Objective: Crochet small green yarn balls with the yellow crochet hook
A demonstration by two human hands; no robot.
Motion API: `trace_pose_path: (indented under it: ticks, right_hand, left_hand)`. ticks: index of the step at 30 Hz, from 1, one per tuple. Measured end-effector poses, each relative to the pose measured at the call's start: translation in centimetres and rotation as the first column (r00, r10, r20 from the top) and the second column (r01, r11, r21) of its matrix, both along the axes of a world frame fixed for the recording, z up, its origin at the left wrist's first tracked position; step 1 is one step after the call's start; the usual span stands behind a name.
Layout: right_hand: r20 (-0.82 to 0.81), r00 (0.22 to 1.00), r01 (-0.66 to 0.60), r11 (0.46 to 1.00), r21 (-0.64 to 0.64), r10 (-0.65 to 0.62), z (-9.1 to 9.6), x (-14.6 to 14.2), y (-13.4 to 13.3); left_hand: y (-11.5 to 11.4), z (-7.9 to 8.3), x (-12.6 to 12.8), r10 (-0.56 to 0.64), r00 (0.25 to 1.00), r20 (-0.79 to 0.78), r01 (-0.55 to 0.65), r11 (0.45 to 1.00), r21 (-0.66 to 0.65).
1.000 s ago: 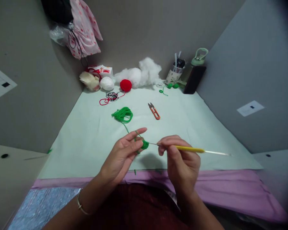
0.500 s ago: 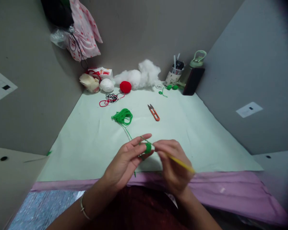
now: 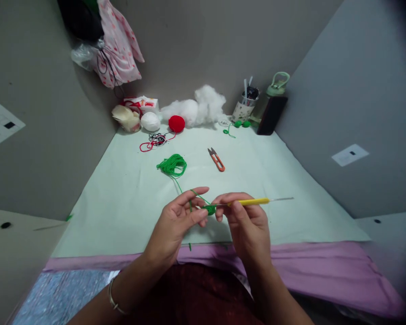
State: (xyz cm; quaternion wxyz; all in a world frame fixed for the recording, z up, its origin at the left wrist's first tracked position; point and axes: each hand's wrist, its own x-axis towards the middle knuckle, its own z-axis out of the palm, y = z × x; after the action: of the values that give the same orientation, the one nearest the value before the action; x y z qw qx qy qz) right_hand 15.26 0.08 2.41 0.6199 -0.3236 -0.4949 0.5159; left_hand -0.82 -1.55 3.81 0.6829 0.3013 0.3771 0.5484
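Between thumb and fingers, my left hand (image 3: 176, 219) pinches a small green crochet piece (image 3: 209, 209). Green yarn runs over its raised index finger and back to a loose green yarn bundle (image 3: 172, 165) on the table. My right hand (image 3: 246, 219) grips a crochet hook (image 3: 253, 201) by its yellow handle. The hook lies nearly level, its left metal end at the green piece and its other metal end pointing right. Whether the tip is inside a stitch is too small to tell. Orange thread snips (image 3: 217, 160) lie beyond my hands.
Along the back stand a red yarn ball (image 3: 176, 123), a white yarn ball (image 3: 150, 121), white stuffing (image 3: 196, 108), a pen cup (image 3: 245, 106), a green bottle (image 3: 278, 84) and a dark phone (image 3: 272, 116). Small green pieces (image 3: 242, 124) lie near the cup. Grey partitions enclose both sides.
My right hand has turned the hook from slanting down toward me to nearly level. My left fingers have shifted on the green piece, and the yarn now stretches from the index finger.
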Motion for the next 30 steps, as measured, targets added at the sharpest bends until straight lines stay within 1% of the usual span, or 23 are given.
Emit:
trace_pose_path:
  ticks: [3,6,9,12,15,17,18,20,21,22,23,24,25,26,27,28,30]
  right_hand:
    - [-0.03,0.999,-0.02,1.0,0.0,0.02,0.3,0.1,0.0]
    - [-0.005,0.999,-0.039,0.999,0.033,0.039,0.4,0.3,-0.2]
    - [0.082,0.997,-0.014,0.996,0.09,0.006,0.5,0.5,-0.6]
    - [0.19,0.98,0.015,0.982,0.19,-0.052,0.6,0.8,-1.2]
    - [0.314,0.946,-0.011,0.958,0.287,-0.083,0.8,1.0,-1.5]
    - [0.398,0.909,-0.039,0.926,0.376,-0.123,0.8,1.1,-1.6]
    - [0.441,0.884,-0.056,0.9,0.433,-0.157,0.7,1.2,-1.6]
    - [0.521,0.811,-0.085,0.827,0.556,-0.267,0.4,1.2,-1.6]
    - [0.553,0.761,-0.095,0.785,0.612,-0.339,0.1,1.2,-1.6]
    - [0.567,0.713,-0.099,0.741,0.664,-0.412,-0.1,1.1,-1.6]
    - [0.567,0.677,-0.091,0.711,0.697,-0.469,-0.4,1.1,-1.6]
    - [0.558,0.657,-0.065,0.699,0.712,-0.507,-0.6,1.0,-1.7]
    - [0.549,0.648,-0.033,0.701,0.712,-0.527,-0.7,0.9,-1.7]
    - [0.537,0.662,0.003,0.719,0.695,-0.522,-0.8,0.9,-1.7]
    - [0.518,0.699,0.044,0.754,0.656,-0.492,-0.7,0.7,-1.7]
    - [0.487,0.752,0.087,0.799,0.595,-0.445,-0.5,0.6,-1.7]
    - [0.362,0.877,0.136,0.887,0.442,-0.315,0.0,0.3,-1.5]
  left_hand:
    - [0.0,0.2,-0.1,-0.013,1.0,0.01,0.013,1.0,-0.012]
    - [-0.1,0.2,-0.2,-0.014,1.0,0.024,0.014,1.0,-0.008]
    - [-0.1,0.2,-0.2,-0.011,1.0,0.004,0.011,1.0,0.016]
    - [-0.1,0.0,-0.1,0.012,1.0,-0.026,-0.011,0.999,0.04]
    - [-0.2,-0.3,-0.1,0.06,0.993,-0.1,-0.053,0.996,0.069]
    - [-0.4,-0.3,-0.1,0.108,0.974,-0.197,-0.088,0.99,0.108]
    - [-0.5,-0.2,0.0,0.138,0.958,-0.251,-0.107,0.985,0.133]
    - [-0.7,0.0,0.1,0.186,0.928,-0.321,-0.137,0.976,0.171]
    - [-0.8,0.1,0.2,0.19,0.928,-0.319,-0.141,0.975,0.17]
    - [-0.8,0.2,0.3,0.17,0.945,-0.281,-0.133,0.98,0.147]
    - [-0.8,0.2,0.4,0.128,0.97,-0.206,-0.109,0.989,0.1]
    - [-0.8,0.3,0.5,0.067,0.992,-0.106,-0.064,0.997,0.035]
    - [-0.7,0.2,0.5,0.006,1.0,0.006,-0.006,1.0,-0.03]
    - [-0.5,0.2,0.4,-0.04,0.993,0.11,0.05,0.995,-0.087]
    - [-0.4,0.2,0.3,-0.067,0.98,0.188,0.092,0.988,-0.128]
    - [-0.2,0.2,0.2,-0.075,0.97,0.232,0.112,0.982,-0.151]
    - [0.0,0.3,-0.1,-0.049,0.97,0.236,0.085,0.986,-0.144]
